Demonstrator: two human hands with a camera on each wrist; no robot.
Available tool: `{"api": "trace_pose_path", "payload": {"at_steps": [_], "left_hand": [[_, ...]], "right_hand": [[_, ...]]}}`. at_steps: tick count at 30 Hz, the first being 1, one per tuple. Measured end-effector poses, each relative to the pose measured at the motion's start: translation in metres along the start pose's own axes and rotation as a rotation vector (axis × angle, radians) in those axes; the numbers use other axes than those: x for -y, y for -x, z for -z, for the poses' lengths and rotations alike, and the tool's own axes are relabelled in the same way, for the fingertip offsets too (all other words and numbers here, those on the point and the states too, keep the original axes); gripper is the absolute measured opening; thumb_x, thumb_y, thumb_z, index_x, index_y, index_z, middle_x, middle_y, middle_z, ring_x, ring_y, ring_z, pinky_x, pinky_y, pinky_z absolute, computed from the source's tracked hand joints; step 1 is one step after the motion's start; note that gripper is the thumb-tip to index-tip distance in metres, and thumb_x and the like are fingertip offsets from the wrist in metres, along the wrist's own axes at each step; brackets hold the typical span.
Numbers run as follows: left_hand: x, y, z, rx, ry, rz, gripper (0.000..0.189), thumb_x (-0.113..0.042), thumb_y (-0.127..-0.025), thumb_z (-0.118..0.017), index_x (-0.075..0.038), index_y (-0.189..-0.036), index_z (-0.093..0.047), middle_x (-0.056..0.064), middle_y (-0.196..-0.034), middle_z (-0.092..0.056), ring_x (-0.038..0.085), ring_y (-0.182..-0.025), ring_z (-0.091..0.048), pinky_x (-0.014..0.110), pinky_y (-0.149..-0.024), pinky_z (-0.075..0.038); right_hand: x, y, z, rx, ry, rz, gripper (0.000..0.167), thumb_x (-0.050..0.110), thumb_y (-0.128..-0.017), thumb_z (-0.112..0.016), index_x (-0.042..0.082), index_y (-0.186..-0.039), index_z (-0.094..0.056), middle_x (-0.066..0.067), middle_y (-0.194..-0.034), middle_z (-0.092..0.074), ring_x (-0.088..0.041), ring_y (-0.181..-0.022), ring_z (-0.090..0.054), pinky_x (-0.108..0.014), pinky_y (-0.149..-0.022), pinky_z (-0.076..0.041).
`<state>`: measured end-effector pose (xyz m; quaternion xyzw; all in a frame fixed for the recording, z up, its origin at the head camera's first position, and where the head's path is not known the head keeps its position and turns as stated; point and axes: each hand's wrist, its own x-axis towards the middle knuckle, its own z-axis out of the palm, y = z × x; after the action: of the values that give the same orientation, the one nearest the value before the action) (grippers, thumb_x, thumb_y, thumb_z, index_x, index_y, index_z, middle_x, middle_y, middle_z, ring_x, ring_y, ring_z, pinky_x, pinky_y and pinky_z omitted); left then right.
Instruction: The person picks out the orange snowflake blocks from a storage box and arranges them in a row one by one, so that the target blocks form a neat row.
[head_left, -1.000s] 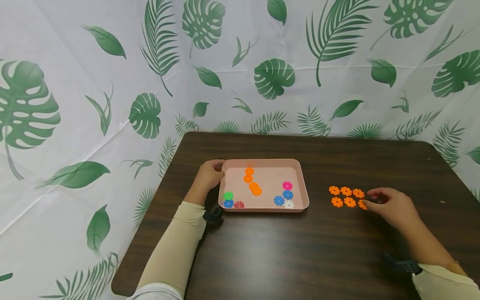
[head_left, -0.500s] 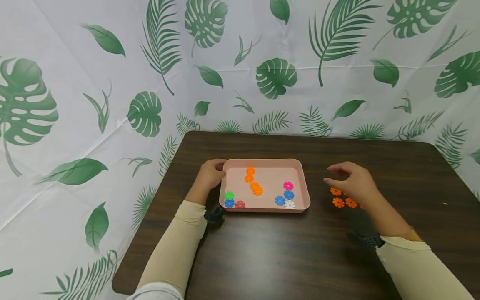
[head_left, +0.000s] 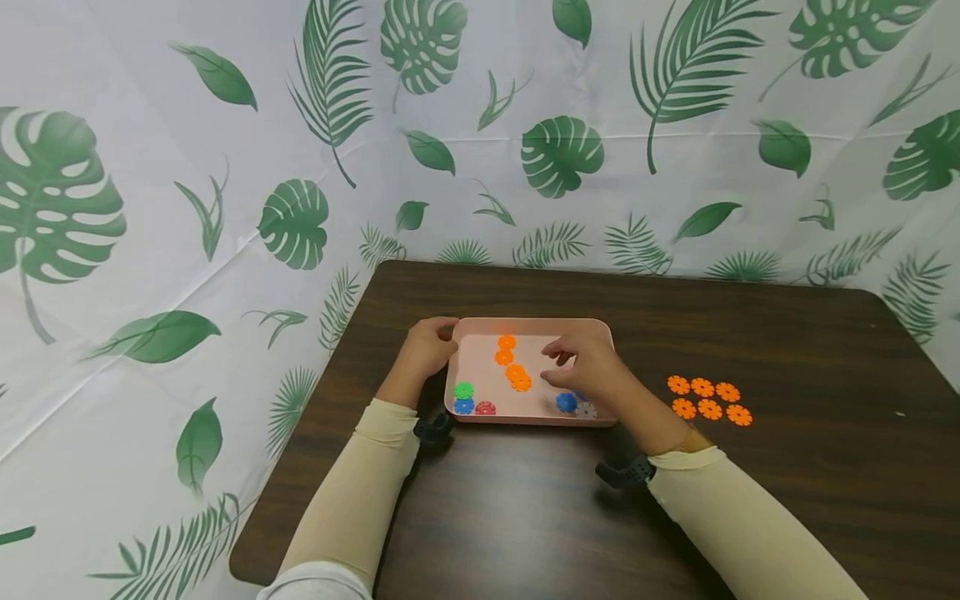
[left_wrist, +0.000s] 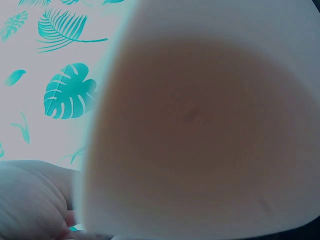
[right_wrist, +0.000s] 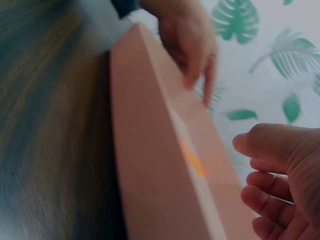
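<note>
A pink rectangular tray [head_left: 525, 420] lies on the table with several notched plastic discs in it. My left hand [head_left: 424, 354] grips the tray's left edge near the far corner. Over the tray's right half hovers my right hand [head_left: 592, 367], thumb and fingers apart, with nothing visible between them. Left of that hand lie several orange discs [head_left: 517, 377]. A green disc [head_left: 464, 389], a blue disc [head_left: 464, 407] and a red disc [head_left: 485, 408] sit in the near left corner. Another blue disc [head_left: 566, 402] and a white disc [head_left: 586, 410] show below my right hand, which hides others.
Right of the tray, several loose orange discs [head_left: 708, 408] lie in two rows on the dark wooden table [head_left: 510, 517]. A white cloth with green leaves [head_left: 562, 157] hangs behind and along the left. Blurred skin or sleeve fills most of the left wrist view.
My right hand has moved left from the orange discs on the table to above the tray. My left hand stays at the tray's edge.
</note>
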<state>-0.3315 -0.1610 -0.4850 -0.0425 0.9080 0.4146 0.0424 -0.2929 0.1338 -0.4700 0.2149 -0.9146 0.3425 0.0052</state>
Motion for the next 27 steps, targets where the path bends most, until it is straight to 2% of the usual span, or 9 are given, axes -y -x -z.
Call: {"api": "trace_pose_path", "payload": {"at_steps": [5, 11, 22, 27], "left_hand": [[-0.001, 0.0, 0.0, -0.001, 0.009, -0.005, 0.049, -0.011, -0.093, -0.067, -0.015, -0.142, -0.065, 0.016, -0.125, -0.069, 0.031, -0.107, -0.067, 0.048, -0.091, -0.059], [-0.002, 0.001, 0.001, 0.004, 0.014, 0.009, 0.05, -0.011, -0.093, -0.067, -0.016, -0.143, -0.064, 0.015, -0.126, -0.069, 0.031, -0.107, -0.067, 0.048, -0.093, -0.058], [-0.002, 0.001, 0.002, 0.008, 0.014, 0.007, 0.049, -0.012, -0.094, -0.068, -0.015, -0.143, -0.064, 0.015, -0.127, -0.069, 0.031, -0.107, -0.068, 0.048, -0.093, -0.058], [-0.001, 0.0, 0.002, 0.006, 0.009, 0.002, 0.049, -0.012, -0.094, -0.068, -0.015, -0.143, -0.064, 0.015, -0.127, -0.069, 0.031, -0.108, -0.068, 0.048, -0.093, -0.058]], "right_hand": [[0.009, -0.012, -0.022, 0.079, -0.002, -0.016, 0.035, 0.016, -0.079, -0.086, 0.003, -0.111, -0.079, -0.007, -0.095, -0.071, -0.02, -0.087, -0.062, -0.038, -0.081, -0.057], [0.011, -0.023, -0.038, 0.143, 0.088, 0.031, 0.034, 0.012, -0.076, -0.088, 0.001, -0.107, -0.079, -0.004, -0.09, -0.067, -0.019, -0.081, -0.058, -0.035, -0.08, -0.055], [0.009, -0.027, -0.044, 0.188, 0.225, 0.113, 0.02, 0.008, -0.076, -0.081, 0.005, -0.096, -0.079, -0.001, -0.083, -0.057, -0.017, -0.074, -0.049, -0.03, -0.069, -0.044], [0.01, -0.029, -0.045, 0.206, 0.253, 0.113, 0.023, 0.008, -0.074, -0.08, 0.004, -0.097, -0.078, -0.002, -0.085, -0.059, -0.019, -0.075, -0.051, -0.033, -0.073, -0.048]]}}
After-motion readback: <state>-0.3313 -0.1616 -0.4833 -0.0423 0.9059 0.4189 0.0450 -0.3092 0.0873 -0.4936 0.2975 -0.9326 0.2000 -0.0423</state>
